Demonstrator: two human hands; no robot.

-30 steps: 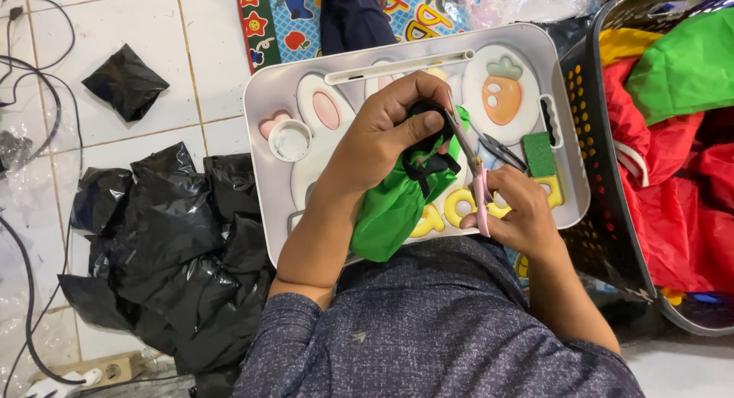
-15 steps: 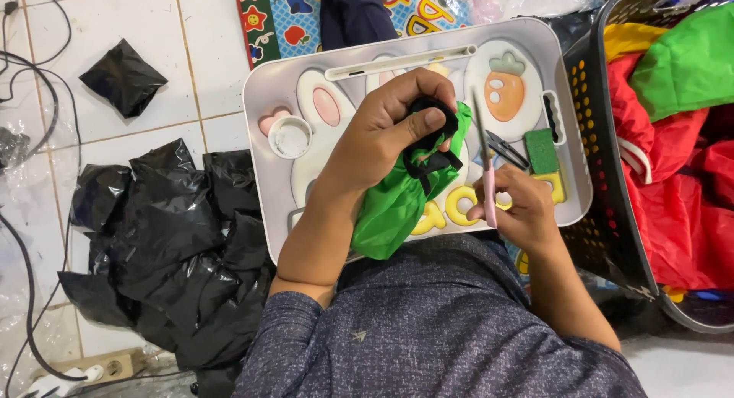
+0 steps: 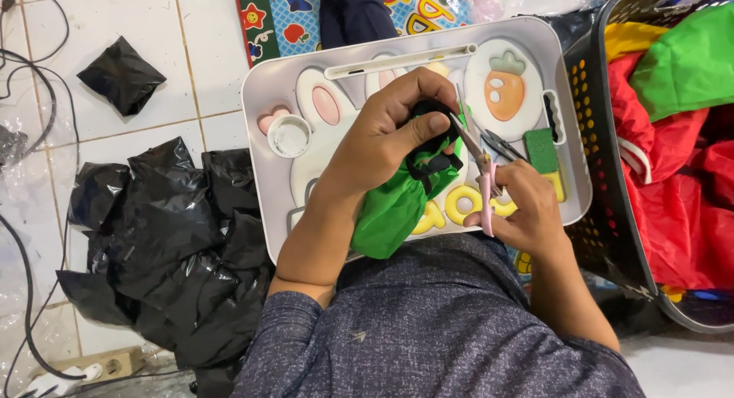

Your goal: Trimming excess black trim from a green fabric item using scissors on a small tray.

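Scissors (image 3: 480, 165), pink-handled with slim metal blades, sit in the right hand (image 3: 520, 207), fingers curled through and around the handles; the blades look parted, tips angled up toward the black part of a green fabric pouch (image 3: 397, 203). The left hand (image 3: 390, 134) grips that pouch from above, fingers closed tight on its black top and drawstring cord (image 3: 432, 162), the green body hanging loose below. Both hands work over the middle of a grey lap tray (image 3: 264, 84) printed with a rabbit and a carrot (image 3: 506, 88). A small green sponge block (image 3: 540, 149) lies on the tray just right of the scissors. Right of the tray stands a dark laundry basket (image 3: 604, 176) of red and green cloth; left of it, crumpled black plastic bags (image 3: 168, 237) on white floor tiles. The pouch looks light, soft and slippery-thin; likely best pinched at the bunched black top, as held.
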